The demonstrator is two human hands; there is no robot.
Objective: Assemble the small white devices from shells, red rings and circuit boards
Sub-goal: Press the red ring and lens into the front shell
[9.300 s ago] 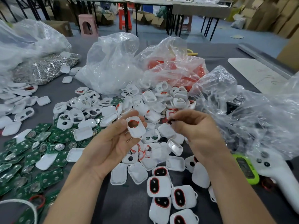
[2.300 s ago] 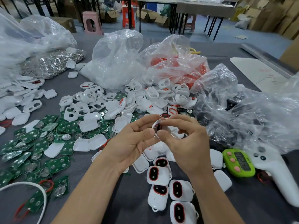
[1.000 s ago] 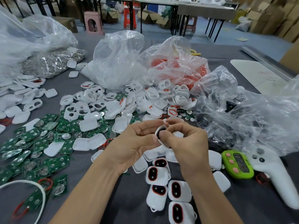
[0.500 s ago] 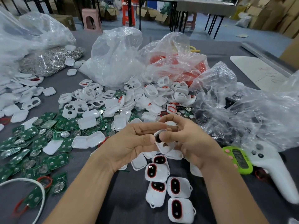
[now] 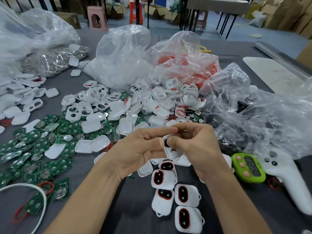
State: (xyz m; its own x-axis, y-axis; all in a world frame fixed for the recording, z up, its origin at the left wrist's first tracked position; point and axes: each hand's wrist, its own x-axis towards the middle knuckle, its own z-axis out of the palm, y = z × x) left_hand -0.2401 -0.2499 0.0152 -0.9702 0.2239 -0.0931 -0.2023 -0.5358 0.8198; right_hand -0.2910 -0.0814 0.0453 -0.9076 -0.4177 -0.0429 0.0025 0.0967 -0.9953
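Your left hand [image 5: 138, 149] and right hand [image 5: 197, 146] pinch one white shell [image 5: 173, 152] over the grey table [image 5: 135, 208]; cartons [image 5: 287, 12], perhaps, behind

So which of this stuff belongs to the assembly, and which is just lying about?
Job: white plastic shell pinched by left hand and right hand; loose white shells; green circuit boards; clear bag of red rings; finished white devices.
Lying about: green gadget with pink buttons; white handheld controller; white cord.
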